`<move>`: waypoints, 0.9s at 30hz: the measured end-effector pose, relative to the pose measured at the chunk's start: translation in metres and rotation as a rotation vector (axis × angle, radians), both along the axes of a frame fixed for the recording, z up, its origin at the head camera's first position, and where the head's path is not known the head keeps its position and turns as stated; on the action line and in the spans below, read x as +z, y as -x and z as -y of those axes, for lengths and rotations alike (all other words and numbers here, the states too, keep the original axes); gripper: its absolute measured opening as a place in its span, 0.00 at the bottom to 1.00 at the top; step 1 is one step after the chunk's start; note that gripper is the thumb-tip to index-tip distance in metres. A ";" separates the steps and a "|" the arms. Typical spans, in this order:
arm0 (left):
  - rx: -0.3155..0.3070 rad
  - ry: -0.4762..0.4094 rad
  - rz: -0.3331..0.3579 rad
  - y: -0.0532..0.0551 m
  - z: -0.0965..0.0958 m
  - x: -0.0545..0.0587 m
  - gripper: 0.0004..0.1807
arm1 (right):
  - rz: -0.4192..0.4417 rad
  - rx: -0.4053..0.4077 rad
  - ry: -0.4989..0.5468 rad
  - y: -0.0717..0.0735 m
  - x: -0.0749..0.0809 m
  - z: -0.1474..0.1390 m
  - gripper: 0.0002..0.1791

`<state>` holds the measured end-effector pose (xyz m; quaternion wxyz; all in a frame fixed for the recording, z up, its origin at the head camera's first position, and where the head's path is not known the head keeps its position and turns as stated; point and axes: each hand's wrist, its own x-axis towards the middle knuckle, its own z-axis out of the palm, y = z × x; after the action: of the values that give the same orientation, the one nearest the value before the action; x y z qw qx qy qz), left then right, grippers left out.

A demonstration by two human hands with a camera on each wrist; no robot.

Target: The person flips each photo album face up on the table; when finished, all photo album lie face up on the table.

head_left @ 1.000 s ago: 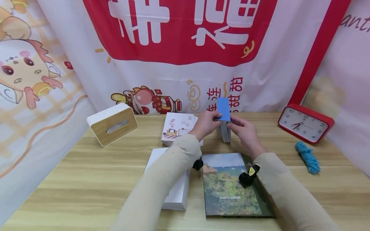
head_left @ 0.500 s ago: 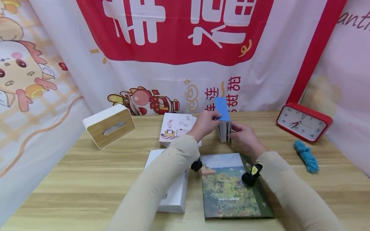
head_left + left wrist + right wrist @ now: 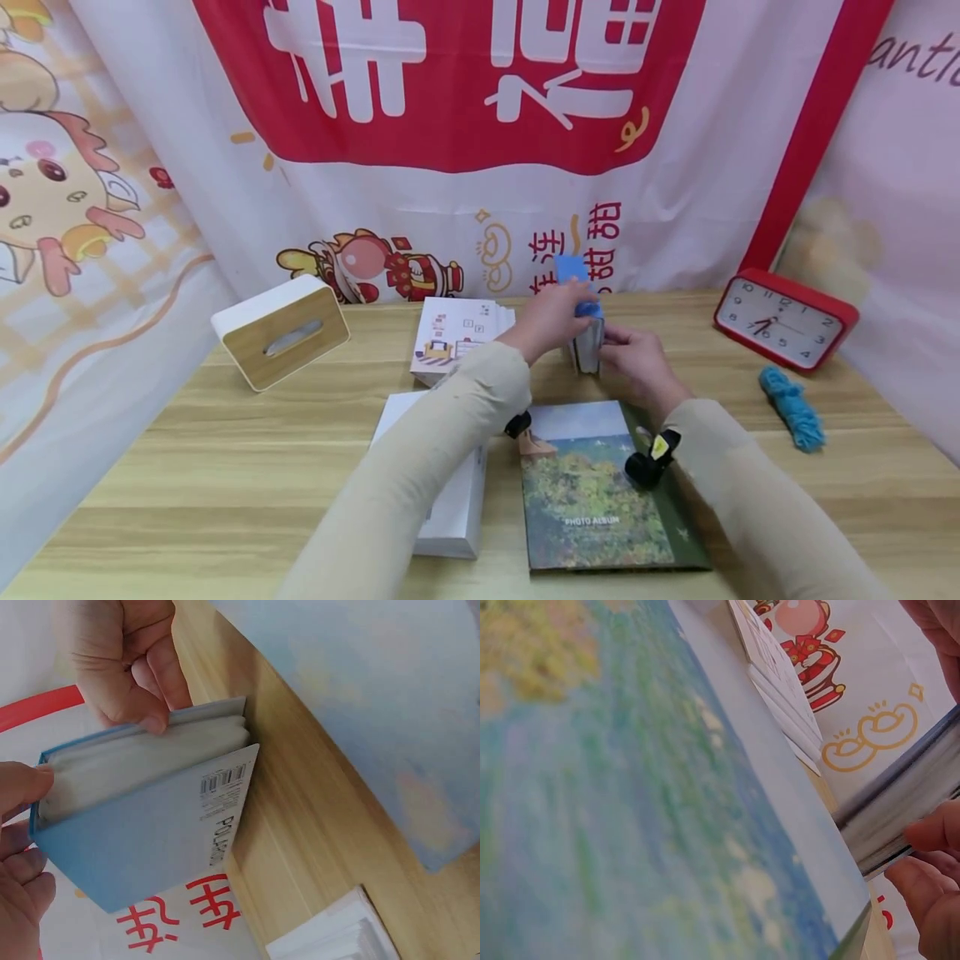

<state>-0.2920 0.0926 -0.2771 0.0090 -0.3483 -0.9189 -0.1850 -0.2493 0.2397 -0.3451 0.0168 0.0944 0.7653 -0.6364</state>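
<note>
While a tissue box [image 3: 281,333] sits at nine o'clock from the blue album [image 3: 142,836], with white booklets [image 3: 453,335] between them, the person's left hand [image 3: 551,321] pinches that album by its upturned spine, near the table's far side. The right hand [image 3: 640,364] pinches its page side at four o'clock, and a red clock [image 3: 780,325] stands at three, well apart.

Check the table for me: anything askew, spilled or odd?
The tissue box looks odd: it seems to rest on its side, slot facing sideways instead of up. Nothing looks spilled or damaged.
</note>
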 end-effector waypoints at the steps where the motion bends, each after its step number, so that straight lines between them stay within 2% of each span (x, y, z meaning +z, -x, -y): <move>1: -0.006 0.006 0.006 -0.001 -0.001 0.000 0.21 | 0.003 -0.006 -0.003 0.000 0.000 0.001 0.27; 4: -0.033 0.018 0.000 -0.004 -0.003 0.001 0.21 | -0.011 -0.023 -0.010 -0.001 -0.001 0.004 0.27; 7: -0.059 0.064 -0.052 -0.007 -0.003 0.001 0.19 | -0.021 -0.025 -0.018 -0.002 -0.003 0.006 0.27; 13: -0.107 0.171 -0.136 -0.010 0.000 0.007 0.14 | 0.022 -0.010 -0.016 -0.005 -0.002 0.006 0.27; 16: -0.123 0.190 -0.174 -0.009 0.003 0.009 0.13 | -0.006 0.002 -0.047 -0.006 -0.001 0.007 0.27; 23: -0.067 0.074 -0.177 -0.002 0.014 0.007 0.11 | -0.100 -0.012 -0.133 -0.007 0.006 0.008 0.22; 27: -0.023 -0.012 -0.155 -0.001 0.022 0.000 0.10 | -0.153 0.028 -0.253 -0.007 0.010 0.003 0.20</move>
<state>-0.2914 0.0708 -0.2773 0.0801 -0.3721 -0.9102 -0.1632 -0.2424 0.2370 -0.3352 -0.0449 0.0361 0.8398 -0.5398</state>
